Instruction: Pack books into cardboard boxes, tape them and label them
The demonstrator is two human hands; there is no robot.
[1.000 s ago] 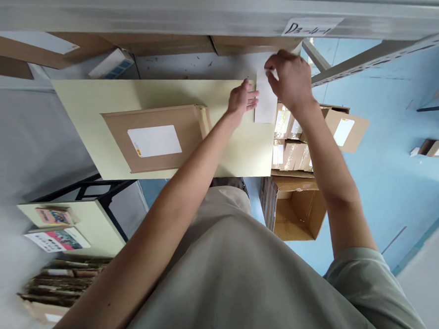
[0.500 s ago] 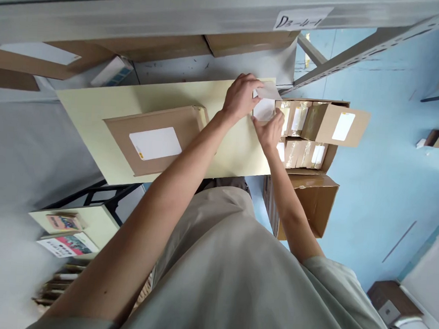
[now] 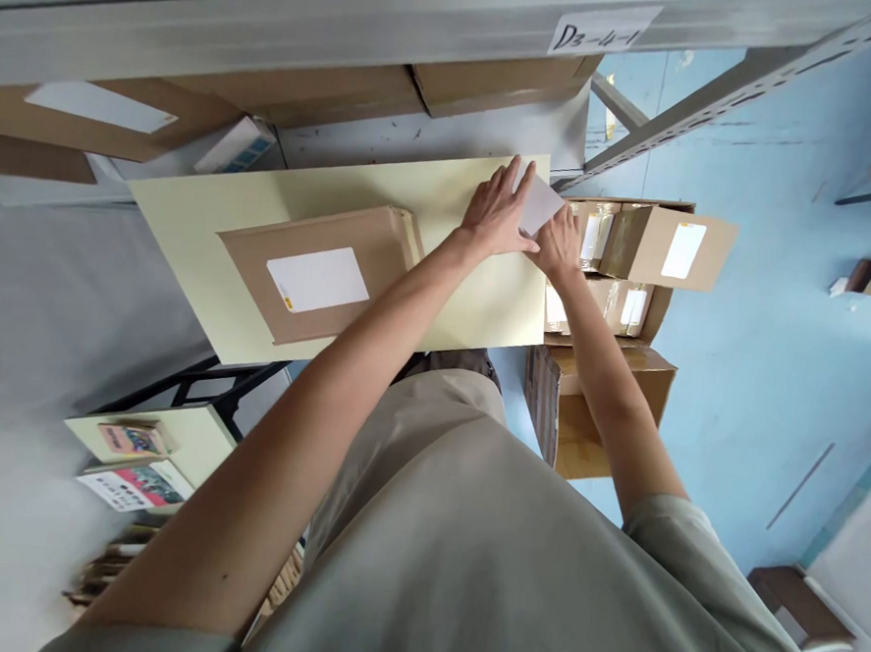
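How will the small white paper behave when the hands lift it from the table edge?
The white paper looks thin and flat, so it is probably floppy and very light. It lies at the corner of the pale table, between the left hand and the right hand, so it may slide off easily. It could crease if pinched hard.

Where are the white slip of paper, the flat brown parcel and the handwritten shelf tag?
white slip point(image 3: 542, 207), head view, on its bare middle by the hands.
flat brown parcel point(image 3: 317, 274), head view, on its white label.
shelf tag point(image 3: 601, 31), head view, on the writing.
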